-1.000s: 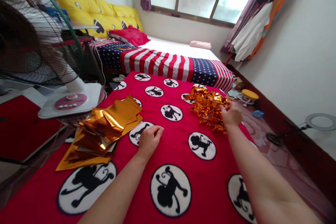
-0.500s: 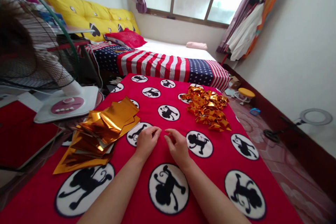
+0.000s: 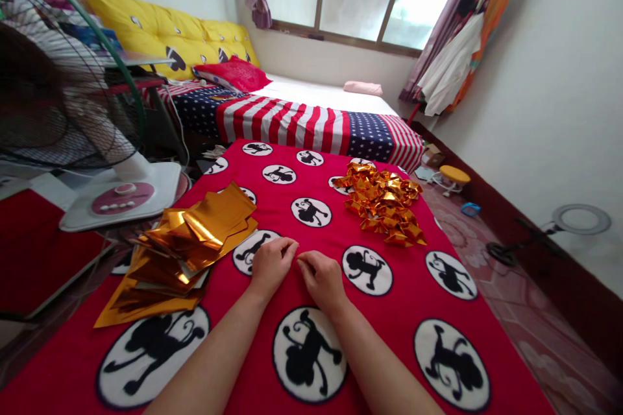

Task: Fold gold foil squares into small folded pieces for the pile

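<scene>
My left hand (image 3: 274, 264) is closed in a pinch over the middle of the red monkey-print cloth (image 3: 263, 207). Just to its right, my right hand (image 3: 322, 277) is also pinched, its fingertips close to those of the left. What either hand holds, if anything, is too small to make out. Flat sheets of shiny gold-orange foil paper (image 3: 214, 217) lie in a loose, fanned stack left of my left hand. A heap of folded gold foil pieces (image 3: 384, 201) rests on the cloth, farther off to the right.
A fan with a white base (image 3: 160, 185) stands at the left, beside a red flat item (image 3: 34, 246). Beyond the cloth is a bed with a flag-pattern cover (image 3: 287, 122). A yellow stool (image 3: 455, 174) and a ring light (image 3: 581, 218) are at the right.
My right hand has moved slightly toward me and to the left, and its spread fingers have closed into a pinch. My left fingertips have stayed nearly in place.
</scene>
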`<state>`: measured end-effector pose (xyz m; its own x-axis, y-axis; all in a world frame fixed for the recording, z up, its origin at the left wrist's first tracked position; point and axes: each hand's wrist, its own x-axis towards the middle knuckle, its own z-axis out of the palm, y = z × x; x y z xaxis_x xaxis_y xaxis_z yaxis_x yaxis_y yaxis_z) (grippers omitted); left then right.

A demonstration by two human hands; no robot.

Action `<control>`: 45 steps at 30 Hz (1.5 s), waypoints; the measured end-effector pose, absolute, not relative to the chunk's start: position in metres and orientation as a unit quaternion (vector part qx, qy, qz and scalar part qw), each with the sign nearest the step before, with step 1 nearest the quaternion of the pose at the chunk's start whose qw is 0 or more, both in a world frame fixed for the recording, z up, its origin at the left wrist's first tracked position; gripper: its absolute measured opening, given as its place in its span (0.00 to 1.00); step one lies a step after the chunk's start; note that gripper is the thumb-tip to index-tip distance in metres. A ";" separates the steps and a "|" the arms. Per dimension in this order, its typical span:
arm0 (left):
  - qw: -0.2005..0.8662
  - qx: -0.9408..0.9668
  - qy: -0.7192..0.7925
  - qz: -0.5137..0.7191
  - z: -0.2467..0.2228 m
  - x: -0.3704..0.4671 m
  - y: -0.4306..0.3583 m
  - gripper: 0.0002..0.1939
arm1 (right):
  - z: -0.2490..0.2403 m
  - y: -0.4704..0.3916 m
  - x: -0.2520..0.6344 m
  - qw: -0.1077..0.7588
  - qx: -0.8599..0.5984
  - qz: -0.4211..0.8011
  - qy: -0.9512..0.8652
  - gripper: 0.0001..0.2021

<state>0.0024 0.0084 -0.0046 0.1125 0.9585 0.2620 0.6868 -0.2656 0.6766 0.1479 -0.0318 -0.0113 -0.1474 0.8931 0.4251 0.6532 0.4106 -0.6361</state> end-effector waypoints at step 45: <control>-0.088 0.564 0.787 0.233 -0.015 -0.097 0.081 0.33 | -0.007 -0.032 0.149 0.380 -0.536 0.165 -0.735 0.07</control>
<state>-0.0973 0.0812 -0.0145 -0.3482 0.8476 0.4004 0.9291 0.2553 0.2675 0.1489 -0.0318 -0.0075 -0.1362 0.9138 0.3827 0.6630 0.3711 -0.6501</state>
